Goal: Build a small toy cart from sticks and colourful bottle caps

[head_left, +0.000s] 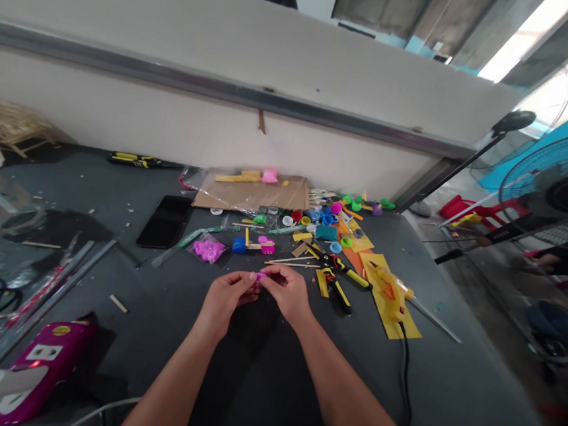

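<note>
Between my fingertips, above the near middle of the dark table, is a small piece of purple clay [260,278]. My left hand [227,295] pinches it from the left. From the other side my right hand [287,293] closes on it with thumb and finger. Just beyond lies a clear bag of purple clay [208,249]. Beside that bag sits a small build of a blue cap [239,245], wooden sticks and pink clay [267,247]. Thin wooden sticks [292,263] lie close to my right hand.
Yellow-black pliers [340,287] and a yellow glue gun [394,292] with a black cord lie right. Bottle caps and clay bits spread behind. A black phone [164,221], brown cardboard [250,193] and magenta power strip [42,367] are left and back. A fan [565,184] stands right.
</note>
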`<action>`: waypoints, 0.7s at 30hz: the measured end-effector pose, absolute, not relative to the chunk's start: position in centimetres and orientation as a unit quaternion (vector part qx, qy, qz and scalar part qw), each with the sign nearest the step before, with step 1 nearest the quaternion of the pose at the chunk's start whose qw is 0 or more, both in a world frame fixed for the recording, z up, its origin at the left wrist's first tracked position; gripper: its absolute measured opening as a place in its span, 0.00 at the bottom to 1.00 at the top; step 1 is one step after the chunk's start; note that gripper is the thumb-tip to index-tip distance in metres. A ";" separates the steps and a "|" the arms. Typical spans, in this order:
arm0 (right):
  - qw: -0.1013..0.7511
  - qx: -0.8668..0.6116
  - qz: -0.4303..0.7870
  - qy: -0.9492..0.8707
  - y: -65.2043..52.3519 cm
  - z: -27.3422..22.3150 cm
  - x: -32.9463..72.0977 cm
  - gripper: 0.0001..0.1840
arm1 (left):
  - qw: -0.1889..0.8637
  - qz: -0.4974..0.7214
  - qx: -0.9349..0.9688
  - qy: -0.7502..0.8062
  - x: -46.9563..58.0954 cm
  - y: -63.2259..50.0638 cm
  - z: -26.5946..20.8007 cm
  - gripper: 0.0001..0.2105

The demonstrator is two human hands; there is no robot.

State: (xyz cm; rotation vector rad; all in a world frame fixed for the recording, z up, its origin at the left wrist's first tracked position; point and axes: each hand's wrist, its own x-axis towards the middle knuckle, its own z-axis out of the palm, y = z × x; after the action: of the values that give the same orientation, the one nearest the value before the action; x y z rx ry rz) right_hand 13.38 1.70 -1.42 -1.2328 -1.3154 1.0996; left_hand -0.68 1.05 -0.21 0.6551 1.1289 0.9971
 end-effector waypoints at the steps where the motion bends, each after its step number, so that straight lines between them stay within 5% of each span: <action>1: 0.494 -0.509 0.458 -0.536 1.7 -1.3 13.4 0.09 | 0.677 0.449 0.294 0.504 -0.7 1.0 -0.1 0.14; 21: 0.464 -0.513 0.548 -0.471 1.9 -1.2 13.4 0.10 | 0.641 0.463 0.329 0.517 -0.4 1.1 0.0 0.13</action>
State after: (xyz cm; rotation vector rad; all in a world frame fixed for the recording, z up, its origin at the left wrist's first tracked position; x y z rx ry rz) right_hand 13.39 1.86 -1.22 -1.2591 -1.1565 1.3454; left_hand -0.44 1.09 -0.04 0.7497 1.1791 1.0554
